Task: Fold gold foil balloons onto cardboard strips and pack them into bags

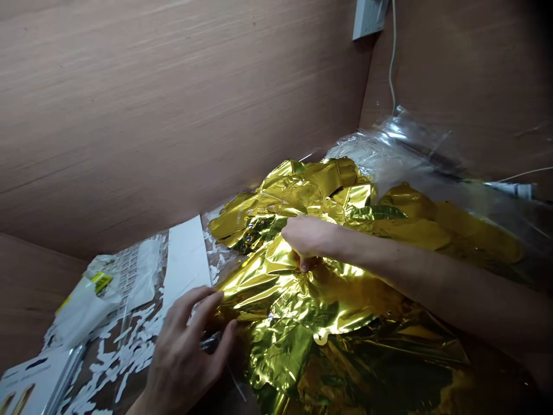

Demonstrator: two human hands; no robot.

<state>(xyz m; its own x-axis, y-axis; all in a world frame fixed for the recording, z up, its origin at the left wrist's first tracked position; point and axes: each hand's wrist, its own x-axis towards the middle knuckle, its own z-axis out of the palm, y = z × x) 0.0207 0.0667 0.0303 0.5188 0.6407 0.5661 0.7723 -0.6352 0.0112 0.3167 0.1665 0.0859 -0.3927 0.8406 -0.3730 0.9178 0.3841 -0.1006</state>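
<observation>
A heap of flat, shiny gold foil balloons (311, 190) lies crumpled across the middle, several showing small tabs with holes. My right hand (306, 237) reaches in from the right with curled fingers, closed on a gold foil balloon (298, 294) in the front part of the heap. Its fingertips are partly hidden against the foil. At the lower left, my left hand (188, 340) has its thumb and fingers apart, with nothing held between them. Its index fingertip is at the left edge of the same foil.
Left of the heap lie a white card strip (186, 262), white paper pieces (129, 340), clear-wrapped packets (138, 271) and a printed package (37, 380). Clear plastic bags (397, 144) are piled behind at right. Wooden panels (173, 104) enclose the surface; a white cable (393, 63) hangs down.
</observation>
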